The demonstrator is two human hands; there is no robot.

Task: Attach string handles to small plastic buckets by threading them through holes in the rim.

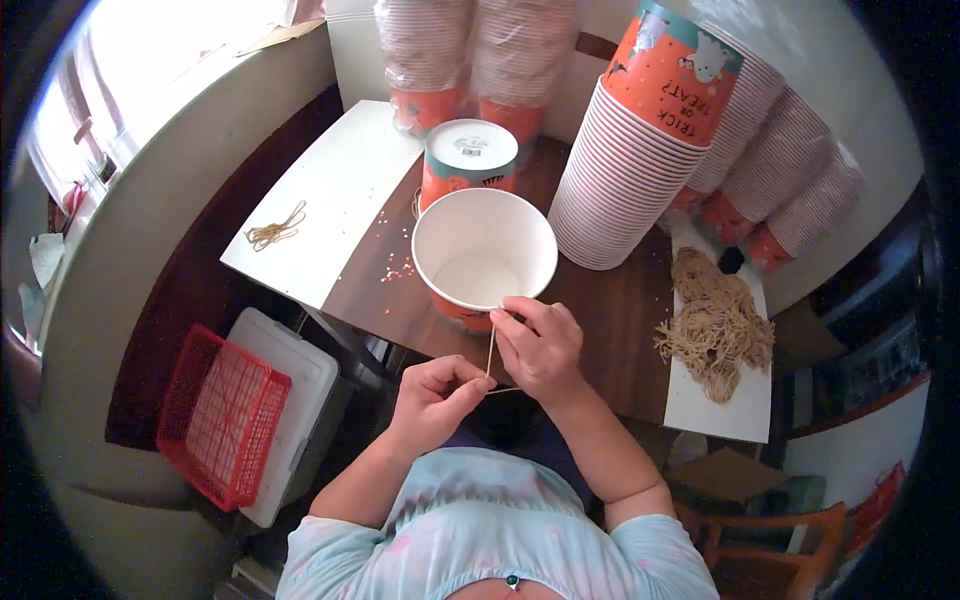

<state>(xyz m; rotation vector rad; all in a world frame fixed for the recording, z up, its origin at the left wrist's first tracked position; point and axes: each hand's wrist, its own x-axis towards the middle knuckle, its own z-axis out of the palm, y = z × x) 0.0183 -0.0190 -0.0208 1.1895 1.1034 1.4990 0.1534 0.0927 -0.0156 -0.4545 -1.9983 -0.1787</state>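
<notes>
An open paper bucket [484, 245], white inside and orange outside, stands upright at the table's near edge. My right hand [541, 348] is at its near rim, fingertips pinched on the upper end of a tan cord [491, 352]. Lower down and to the left, my left hand [440, 396] pinches the same cord between thumb and forefinger. The cord runs nearly straight between the hands, and a piece of it crosses below toward my right wrist. Whether the cord passes through the bucket's wall is hidden by my fingers. Just behind stands an upturned orange bucket [470, 147] with a white base.
A tall leaning stack of nested buckets [630, 165] stands right, with bagged stacks [425, 50] behind. Tangled cord [718, 325] lies on the table's right end, a small cord bundle [277, 228] at left. A red basket [222, 415] sits on a white lid [312, 370] lower left.
</notes>
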